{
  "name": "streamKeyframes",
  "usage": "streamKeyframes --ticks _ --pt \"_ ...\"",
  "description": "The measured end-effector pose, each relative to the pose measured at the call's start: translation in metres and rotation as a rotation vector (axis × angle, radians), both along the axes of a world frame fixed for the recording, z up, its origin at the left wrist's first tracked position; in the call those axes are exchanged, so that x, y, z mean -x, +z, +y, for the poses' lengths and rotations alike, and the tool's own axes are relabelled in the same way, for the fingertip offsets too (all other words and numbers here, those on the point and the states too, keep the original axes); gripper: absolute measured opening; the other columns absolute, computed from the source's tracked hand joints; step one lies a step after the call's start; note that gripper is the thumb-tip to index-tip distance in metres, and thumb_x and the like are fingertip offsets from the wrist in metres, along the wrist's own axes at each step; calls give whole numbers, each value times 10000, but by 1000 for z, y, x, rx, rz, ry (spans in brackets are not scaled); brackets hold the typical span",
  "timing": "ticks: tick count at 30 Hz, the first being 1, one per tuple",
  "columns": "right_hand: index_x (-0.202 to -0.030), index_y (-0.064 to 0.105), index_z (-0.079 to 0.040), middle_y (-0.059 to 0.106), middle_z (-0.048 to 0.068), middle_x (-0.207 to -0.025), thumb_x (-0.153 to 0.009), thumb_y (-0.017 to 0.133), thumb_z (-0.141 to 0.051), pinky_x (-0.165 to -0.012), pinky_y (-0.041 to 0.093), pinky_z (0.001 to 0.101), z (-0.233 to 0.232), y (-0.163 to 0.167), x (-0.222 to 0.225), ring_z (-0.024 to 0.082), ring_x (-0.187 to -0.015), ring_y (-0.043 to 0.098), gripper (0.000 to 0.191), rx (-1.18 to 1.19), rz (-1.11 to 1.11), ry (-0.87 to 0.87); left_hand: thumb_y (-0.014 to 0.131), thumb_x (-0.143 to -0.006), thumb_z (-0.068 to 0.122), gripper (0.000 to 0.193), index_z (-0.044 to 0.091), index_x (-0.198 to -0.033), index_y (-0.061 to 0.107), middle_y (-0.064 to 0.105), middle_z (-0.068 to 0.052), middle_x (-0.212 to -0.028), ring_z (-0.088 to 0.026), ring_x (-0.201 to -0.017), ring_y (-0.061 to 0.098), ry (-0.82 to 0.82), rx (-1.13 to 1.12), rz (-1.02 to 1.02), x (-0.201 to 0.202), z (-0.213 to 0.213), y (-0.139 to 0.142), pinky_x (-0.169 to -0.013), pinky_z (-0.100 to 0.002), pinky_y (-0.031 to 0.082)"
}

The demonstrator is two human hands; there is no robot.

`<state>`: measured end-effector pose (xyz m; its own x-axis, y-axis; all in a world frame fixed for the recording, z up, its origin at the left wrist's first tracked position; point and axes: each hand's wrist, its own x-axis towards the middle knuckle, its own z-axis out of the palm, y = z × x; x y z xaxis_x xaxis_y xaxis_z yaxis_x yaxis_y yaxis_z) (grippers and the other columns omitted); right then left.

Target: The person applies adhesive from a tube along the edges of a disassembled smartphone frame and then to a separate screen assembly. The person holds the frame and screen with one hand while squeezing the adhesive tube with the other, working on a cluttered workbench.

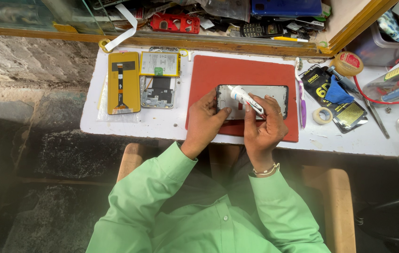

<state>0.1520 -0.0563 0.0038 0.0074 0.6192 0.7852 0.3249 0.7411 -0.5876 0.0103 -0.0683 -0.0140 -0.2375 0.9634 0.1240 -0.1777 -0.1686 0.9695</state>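
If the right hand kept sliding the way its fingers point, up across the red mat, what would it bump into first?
Probably the phone frame just ahead of the right hand, whose fingers already hold a small white tube over it. Whether they touch the frame is hard to tell.
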Motion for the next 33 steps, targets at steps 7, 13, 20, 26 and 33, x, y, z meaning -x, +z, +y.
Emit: streamKeyframes --ticks 7,13,20,26,33 --pt "-1172 680 -15 765 121 -1115 -989 742 -15 -1159 500 448 1 -1 0 255 -1101 733 193 -7 -22 -3 676 -876 -89 584 -85 -1436 512 718 -153 -1171 -134 -996 707 2 -8 -1 0 1 -3 -826 -254 606" --pt "-1169 683 -7 760 126 -1113 -992 729 -8 -1155 498 438 1 0 -2 272 -1120 717 183 -5 0 -12 675 -875 -87 582 -84 -1434 513 713 -148 -1177 -130 -1000 703 0 -7 -5 0 1 -3 -821 -252 605" --pt "-1163 689 2 759 121 -1111 -995 729 -7 -1141 505 429 2 0 -7 270 -1104 714 174 -1 -3 -26 671 -875 -92 589 -83 -1442 510 717 -148 -1184 -116 -996 691 -2 -14 -8 0 2 -3 -820 -242 590" --pt "-1167 688 1 759 123 -1120 -1000 731 -15 -1128 512 426 1 1 -10 264 -1110 716 173 10 0 -30 662 -877 -92 592 -82 -1447 503 718 -146 -1176 -112 -983 694 -8 -5 -12 1 1 -1 -813 -239 594" --pt "-1170 679 0 763 121 -1112 -1001 730 -13 -1153 498 435 2 1 -7 247 -1093 722 178 -8 -14 -3 658 -874 -95 596 -81 -1449 499 716 -149 -1168 -119 -981 699 -9 2 -30 0 1 0 -807 -243 598"
